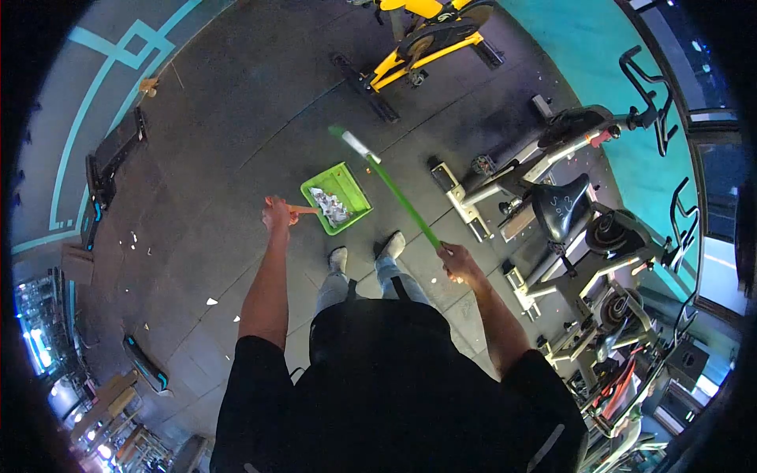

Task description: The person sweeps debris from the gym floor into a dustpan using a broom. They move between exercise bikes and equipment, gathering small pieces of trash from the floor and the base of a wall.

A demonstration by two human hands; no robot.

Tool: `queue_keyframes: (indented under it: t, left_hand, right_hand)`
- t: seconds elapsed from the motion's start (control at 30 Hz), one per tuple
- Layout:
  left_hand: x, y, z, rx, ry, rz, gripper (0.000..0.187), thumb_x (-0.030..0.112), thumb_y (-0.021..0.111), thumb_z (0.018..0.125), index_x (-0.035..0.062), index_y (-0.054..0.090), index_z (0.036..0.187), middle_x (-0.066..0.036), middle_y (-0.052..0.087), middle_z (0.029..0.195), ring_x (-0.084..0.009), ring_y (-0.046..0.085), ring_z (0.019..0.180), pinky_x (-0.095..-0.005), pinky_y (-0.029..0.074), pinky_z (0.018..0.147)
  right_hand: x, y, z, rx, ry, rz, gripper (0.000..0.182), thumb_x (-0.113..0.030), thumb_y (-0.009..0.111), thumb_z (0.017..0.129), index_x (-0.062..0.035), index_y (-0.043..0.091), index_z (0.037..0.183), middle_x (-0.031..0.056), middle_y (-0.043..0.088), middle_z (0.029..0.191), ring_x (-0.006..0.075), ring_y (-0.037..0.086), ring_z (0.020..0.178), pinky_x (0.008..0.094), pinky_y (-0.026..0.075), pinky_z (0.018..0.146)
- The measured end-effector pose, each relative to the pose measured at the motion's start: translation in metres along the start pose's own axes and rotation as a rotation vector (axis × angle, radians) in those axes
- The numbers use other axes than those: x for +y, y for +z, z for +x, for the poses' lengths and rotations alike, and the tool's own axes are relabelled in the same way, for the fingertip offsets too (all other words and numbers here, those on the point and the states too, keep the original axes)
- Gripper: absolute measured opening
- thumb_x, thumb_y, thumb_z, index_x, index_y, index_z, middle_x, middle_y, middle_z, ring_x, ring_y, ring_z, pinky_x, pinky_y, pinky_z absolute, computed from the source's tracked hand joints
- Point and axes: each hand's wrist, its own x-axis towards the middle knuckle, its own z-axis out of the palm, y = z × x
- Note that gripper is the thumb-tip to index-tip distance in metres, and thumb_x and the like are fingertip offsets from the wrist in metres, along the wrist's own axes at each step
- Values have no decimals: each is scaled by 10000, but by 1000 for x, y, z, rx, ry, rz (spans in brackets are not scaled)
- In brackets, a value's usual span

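My left hand [277, 214] is closed around the orange-brown handle of a green dustpan [359, 193]. Crumpled white and grey paper scraps [330, 206] lie inside the pan, heaped towards its handle side. In my right hand [460, 263] is the green stick of a broom [406, 206], fingers wrapped round it near its end. The stick slants away up and to the left, to a white head with green bristles, slightly blurred, beyond the dustpan's far corner. My shoes [392, 245] stand on the floor just behind the pan.
Exercise bikes [561, 206] line the right side, and a yellow bike [430, 47] stands ahead. White paper bits [211, 301] are scattered on the dark tiled floor [236, 142] at left. A dark curved piece [146, 365] lies at lower left. Teal-striped walls border the room.
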Motion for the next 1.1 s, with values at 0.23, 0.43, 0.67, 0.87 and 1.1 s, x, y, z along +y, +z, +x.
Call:
queue_keyframes:
  t: [0.23,0.43,0.67,0.87,1.1]
  left_hand:
    - [2,-5,-11,38,0,50,301,266,455,838,-15,554,796,-129,564,637,-225,572,466,-332,474,397]
    - [-7,-24,-12,-6,6,5,323,273,438,843,-20,556,773,-140,578,628,-210,584,477,-337,472,399]
    - [10,-17,-22,-15,26,161,352,318,454,841,-7,554,749,-123,562,584,-195,570,470,-328,469,415]
    - [2,-13,-23,9,76,275,423,323,409,846,-49,584,745,-152,598,564,-216,598,493,-345,490,470]
    - [-1,-17,-3,-22,-4,194,409,321,460,823,-58,599,758,-159,608,628,-232,619,516,-352,500,464]
  right_hand:
    - [52,17,78,-133,162,476,234,-292,516,866,-75,553,946,37,483,559,102,446,396,242,372,352]
    - [75,-6,7,-224,207,773,194,-315,534,869,-126,524,912,28,489,592,95,421,397,230,348,352]
    - [32,-14,-5,-2,131,390,203,-341,520,873,-138,522,891,12,461,556,89,396,373,241,331,335]
    - [75,48,69,-129,286,654,200,-314,497,882,-119,515,923,7,459,536,100,416,369,244,363,337]
    - [130,35,-26,-419,212,1149,286,-315,484,896,-128,493,1113,19,479,598,112,441,417,229,383,396]
